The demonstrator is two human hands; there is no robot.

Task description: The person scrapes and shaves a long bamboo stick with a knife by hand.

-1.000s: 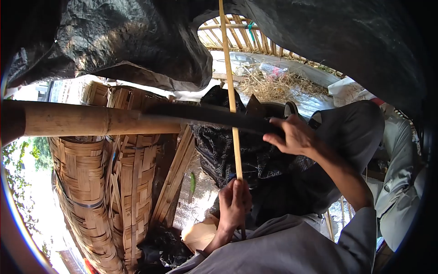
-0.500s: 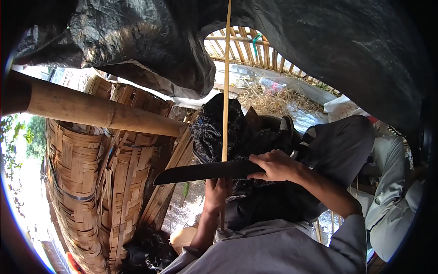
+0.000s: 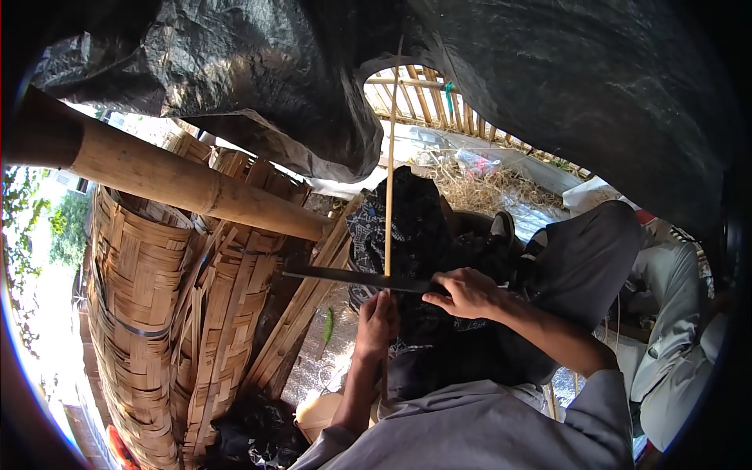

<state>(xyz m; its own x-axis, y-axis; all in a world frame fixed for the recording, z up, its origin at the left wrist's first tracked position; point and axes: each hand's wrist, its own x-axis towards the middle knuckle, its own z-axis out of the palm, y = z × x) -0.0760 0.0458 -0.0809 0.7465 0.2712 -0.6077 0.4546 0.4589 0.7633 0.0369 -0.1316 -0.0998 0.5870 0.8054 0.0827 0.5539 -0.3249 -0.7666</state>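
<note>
Upright in front of me stands a long thin bamboo strip (image 3: 390, 172), its lower part gripped in my left hand (image 3: 377, 325). My right hand (image 3: 468, 293) is closed around the handle end of a dark machete (image 3: 345, 275). Its long blade points left and crosses the strip just above my left fist, seen nearly edge-on. Whether the edge bites into the bamboo I cannot tell. Under the strip, a dark patterned cloth (image 3: 413, 204) lies over my leg.
Rolled woven bamboo mats (image 3: 137, 313) stand at the left, below a thick bamboo pole (image 3: 188, 188). Black plastic sheeting (image 3: 564, 94) hangs overhead. Another person's pale trouser leg (image 3: 666, 329) is at the right. Dry straw (image 3: 509, 186) lies beyond my feet.
The machete blade has turned from showing its broad side to nearly edge-on, and its tip has risen. The strip's top end now shows lower in view. Both hands keep their grip.
</note>
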